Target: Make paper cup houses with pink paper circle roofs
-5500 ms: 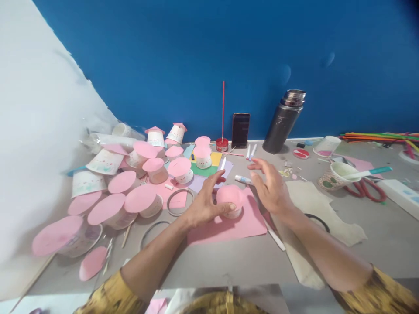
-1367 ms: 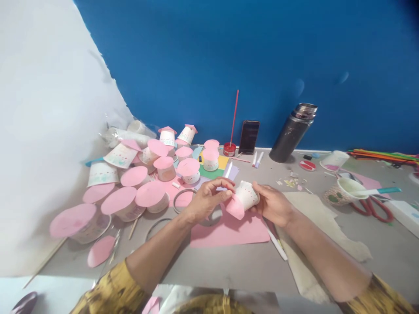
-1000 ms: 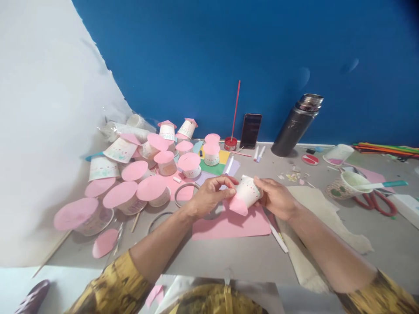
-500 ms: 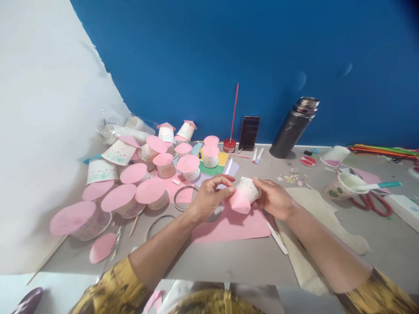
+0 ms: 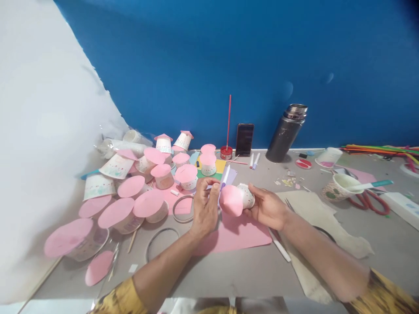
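Note:
My right hand (image 5: 266, 208) holds a small white dotted paper cup (image 5: 246, 195) on its side, just above the table. A pink paper disc (image 5: 231, 200) covers the cup's mouth and faces me. My left hand (image 5: 205, 208) is at the disc's left edge, thumb and fingers curled and pinched close to it; whether they grip the disc I cannot make out. Both hands hover over a pink paper sheet (image 5: 240, 233) lying on the grey table (image 5: 235, 270).
Many pink-topped paper cups (image 5: 131, 196) crowd the left. Wire rings (image 5: 183, 209) lie by the sheet. A red stick on a base (image 5: 226, 150), a phone (image 5: 244, 139) and a steel flask (image 5: 286, 133) stand at the blue wall. Bowl with brush (image 5: 342, 186), red scissors (image 5: 369, 203) and cloth (image 5: 324, 226) at right.
The cup was lifted off the pink sheet and turned on its side in my right hand. Its pink disc now faces me more squarely, and my left hand has shifted to the disc's left edge.

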Demonstrator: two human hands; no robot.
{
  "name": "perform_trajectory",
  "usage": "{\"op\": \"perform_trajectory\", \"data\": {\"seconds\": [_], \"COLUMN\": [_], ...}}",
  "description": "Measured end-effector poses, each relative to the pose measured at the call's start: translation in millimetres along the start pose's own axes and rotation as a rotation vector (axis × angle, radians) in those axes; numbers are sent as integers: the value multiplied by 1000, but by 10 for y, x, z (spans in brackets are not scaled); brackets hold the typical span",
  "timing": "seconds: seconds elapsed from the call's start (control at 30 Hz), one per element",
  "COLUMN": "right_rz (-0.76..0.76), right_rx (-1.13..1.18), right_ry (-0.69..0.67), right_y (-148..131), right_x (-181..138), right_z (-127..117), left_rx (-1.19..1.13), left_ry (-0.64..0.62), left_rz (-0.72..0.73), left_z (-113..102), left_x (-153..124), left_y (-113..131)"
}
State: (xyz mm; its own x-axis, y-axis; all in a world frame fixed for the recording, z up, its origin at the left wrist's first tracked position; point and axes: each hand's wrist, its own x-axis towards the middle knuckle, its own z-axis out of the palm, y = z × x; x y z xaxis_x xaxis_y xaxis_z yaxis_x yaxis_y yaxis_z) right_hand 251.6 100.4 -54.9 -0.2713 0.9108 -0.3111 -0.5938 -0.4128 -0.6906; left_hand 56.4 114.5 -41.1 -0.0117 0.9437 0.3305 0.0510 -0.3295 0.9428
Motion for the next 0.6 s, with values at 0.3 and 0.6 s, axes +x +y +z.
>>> {"op": "perform_trajectory", "data": {"seconds": [0.3,0.6], "right_rz": [-93,-66], "right_rx": [127,91], "right_ry": [153,-101], "right_y": [-37,-18], "right_x": [-48,-174], "right_z": [123,209], "left_rx": [34,-119], "left_ry": [-252,-232], "left_rz": [188,-87], "left_z": [12,-4], "left_x": [-173,-70], "left_y": [-43,-86]}}
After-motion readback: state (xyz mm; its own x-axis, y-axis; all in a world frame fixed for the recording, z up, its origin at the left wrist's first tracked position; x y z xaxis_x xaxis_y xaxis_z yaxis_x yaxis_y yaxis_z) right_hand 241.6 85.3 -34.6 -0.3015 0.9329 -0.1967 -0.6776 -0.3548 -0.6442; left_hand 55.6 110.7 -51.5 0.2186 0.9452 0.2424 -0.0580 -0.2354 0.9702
